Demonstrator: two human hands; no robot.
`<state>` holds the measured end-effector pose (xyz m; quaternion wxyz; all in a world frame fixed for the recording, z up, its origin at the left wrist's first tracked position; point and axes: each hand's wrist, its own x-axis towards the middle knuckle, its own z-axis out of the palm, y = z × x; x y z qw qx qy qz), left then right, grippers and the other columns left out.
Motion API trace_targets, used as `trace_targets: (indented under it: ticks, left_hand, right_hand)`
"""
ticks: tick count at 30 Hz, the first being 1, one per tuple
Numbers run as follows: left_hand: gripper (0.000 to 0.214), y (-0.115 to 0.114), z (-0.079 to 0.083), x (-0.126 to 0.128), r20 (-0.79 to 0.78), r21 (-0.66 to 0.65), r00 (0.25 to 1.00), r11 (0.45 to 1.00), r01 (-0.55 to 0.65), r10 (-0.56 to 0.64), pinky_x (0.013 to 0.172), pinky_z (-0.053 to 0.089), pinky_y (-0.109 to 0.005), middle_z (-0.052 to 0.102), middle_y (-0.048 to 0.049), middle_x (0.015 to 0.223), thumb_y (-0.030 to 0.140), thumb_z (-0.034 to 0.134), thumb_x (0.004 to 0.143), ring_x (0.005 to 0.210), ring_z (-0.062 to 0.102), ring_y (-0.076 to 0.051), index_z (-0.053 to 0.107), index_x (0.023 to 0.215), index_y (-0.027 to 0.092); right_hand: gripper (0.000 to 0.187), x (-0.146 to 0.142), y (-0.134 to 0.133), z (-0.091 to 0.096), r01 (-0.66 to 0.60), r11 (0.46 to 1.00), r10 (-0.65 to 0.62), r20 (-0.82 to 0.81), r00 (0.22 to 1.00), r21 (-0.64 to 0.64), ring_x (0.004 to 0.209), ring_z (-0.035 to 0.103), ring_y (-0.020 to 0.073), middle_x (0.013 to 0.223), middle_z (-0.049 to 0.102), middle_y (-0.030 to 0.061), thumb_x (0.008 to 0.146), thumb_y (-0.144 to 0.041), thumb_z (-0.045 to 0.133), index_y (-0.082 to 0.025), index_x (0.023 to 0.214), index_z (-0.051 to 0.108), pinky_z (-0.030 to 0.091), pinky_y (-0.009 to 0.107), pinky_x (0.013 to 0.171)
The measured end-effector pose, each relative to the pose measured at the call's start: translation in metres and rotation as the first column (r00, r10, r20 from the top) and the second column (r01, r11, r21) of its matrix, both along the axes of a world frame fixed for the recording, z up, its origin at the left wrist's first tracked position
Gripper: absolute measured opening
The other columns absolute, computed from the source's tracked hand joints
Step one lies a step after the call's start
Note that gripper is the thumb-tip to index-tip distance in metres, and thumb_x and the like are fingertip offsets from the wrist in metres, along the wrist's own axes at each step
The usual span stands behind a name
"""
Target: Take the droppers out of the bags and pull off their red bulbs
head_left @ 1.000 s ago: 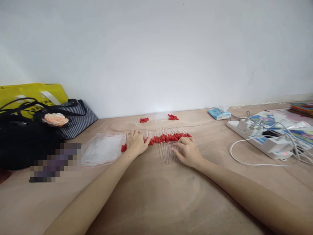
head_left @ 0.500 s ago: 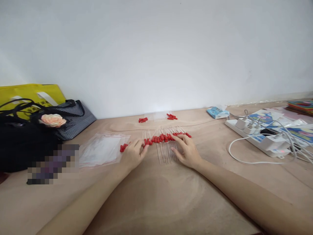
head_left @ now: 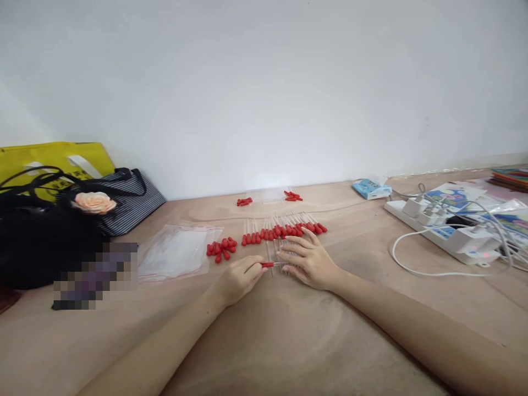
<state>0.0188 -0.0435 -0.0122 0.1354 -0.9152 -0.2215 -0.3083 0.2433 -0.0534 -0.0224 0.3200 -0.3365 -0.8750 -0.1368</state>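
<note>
Bright, soft, even wash of light, source out of view. Faint, diffuse shadows under the left hand [head_left: 241, 279] and right hand [head_left: 310, 263] on the matte tabletop [head_left: 264, 341]. Clear tube of the dropper [head_left: 274, 264] between them nearly lost against the tan. Mildly soft overall; forearms below the hands stretched by the wide lens. Pixelated block [head_left: 94, 275] masked out well left of the left hand.
</note>
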Motion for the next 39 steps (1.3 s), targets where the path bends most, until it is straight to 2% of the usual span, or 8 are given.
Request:
trace_targets:
  ticks: [4,7,12,24,27,30,33,39]
  left_hand:
    - [0.014,-0.002,-0.002,0.001,0.0,0.051,0.999,0.997,0.052,-0.052,0.066,0.051,-0.02,0.065,-0.0035,0.081,0.016,0.044,0.084,0.073,0.062,-0.011,0.054,0.075,0.017]
    - [0.013,-0.003,-0.001,0.003,0.034,-0.009,0.999,1.0,0.024,-0.024,0.07,0.052,-0.021,0.065,-0.0042,0.083,0.019,0.044,0.084,0.076,0.062,-0.012,0.057,0.081,0.017]
    - [0.028,0.001,0.001,0.008,0.042,-0.062,0.999,0.998,-0.005,0.008,0.086,0.048,-0.038,0.061,-0.0106,0.107,0.032,0.05,0.082,0.104,0.055,-0.022,0.056,0.104,0.016]
    - [0.018,0.0,0.0,0.004,-0.036,-0.122,0.999,0.992,0.033,-0.038,0.093,0.04,-0.042,0.064,-0.0054,0.105,0.024,0.046,0.084,0.11,0.051,-0.02,0.063,0.082,0.021]
    - [0.018,0.003,-0.001,-0.005,-0.003,-0.128,0.999,0.991,0.042,-0.043,0.093,0.04,-0.042,0.065,-0.005,0.104,0.02,0.044,0.085,0.109,0.052,-0.019,0.062,0.087,0.021]
    - [0.02,0.005,0.0,-0.022,0.082,-0.146,0.994,0.987,-0.061,0.074,0.09,0.042,-0.039,0.064,-0.0065,0.102,0.018,0.041,0.085,0.104,0.054,-0.019,0.06,0.09,0.02]
    - [0.019,0.002,0.004,-0.032,0.157,-0.203,0.957,0.957,-0.209,0.243,0.079,0.047,-0.034,0.061,-0.0077,0.089,0.024,0.04,0.085,0.088,0.056,-0.018,0.058,0.087,0.018]
    - [0.019,-0.005,0.008,-0.017,0.063,-0.443,0.903,0.822,-0.357,0.426,0.059,0.045,-0.029,0.049,-0.0007,0.068,0.032,0.039,0.083,0.064,0.051,-0.015,0.042,0.069,0.019]
  right_hand:
    - [0.023,-0.003,0.001,-0.003,-0.04,0.999,0.041,-0.03,0.999,0.006,0.107,0.05,0.0183,0.097,0.066,0.0012,0.086,-0.033,0.046,-0.025,0.102,0.06,0.018,0.048,0.102]
    - [0.02,-0.005,0.0,-0.003,-0.058,0.998,0.058,-0.037,0.998,0.01,0.104,0.052,0.0171,0.088,0.068,0.0008,0.086,-0.028,0.046,-0.024,0.097,0.062,0.019,0.047,0.103]
    - [0.018,-0.009,-0.001,-0.002,-0.09,0.994,0.095,-0.064,0.993,0.068,0.099,0.055,0.0162,0.085,0.069,0.0013,0.085,-0.023,0.045,-0.021,0.092,0.062,0.021,0.047,0.103]
    - [0.018,-0.01,-0.004,0.001,-0.151,0.981,0.155,-0.026,0.988,0.119,0.104,0.054,0.0142,0.072,0.069,-0.0008,0.085,-0.018,0.043,-0.022,0.083,0.061,0.02,0.046,0.104]
    - [0.02,-0.001,-0.002,0.0,-0.156,0.981,0.162,-0.04,0.986,0.116,0.105,0.054,0.0152,0.072,0.069,-0.0004,0.086,-0.017,0.042,-0.022,0.083,0.061,0.021,0.046,0.103]
    - [0.022,0.012,0.002,-0.002,-0.06,0.994,0.072,-0.123,0.99,0.093,0.097,0.057,0.0168,0.073,0.068,0.0015,0.086,-0.019,0.041,-0.021,0.082,0.062,0.025,0.045,0.099]
    - [0.022,0.015,0.004,-0.005,0.077,0.997,-0.073,-0.173,0.982,0.019,0.071,0.058,0.0144,0.062,0.064,0.001,0.087,-0.028,0.043,-0.022,0.089,0.065,0.034,0.039,0.088]
    - [0.026,0.002,0.003,-0.007,0.088,0.996,-0.088,-0.132,0.987,-0.009,0.059,0.048,0.0121,0.055,0.058,-0.0002,0.087,-0.033,0.043,-0.023,0.098,0.065,0.032,0.032,0.075]
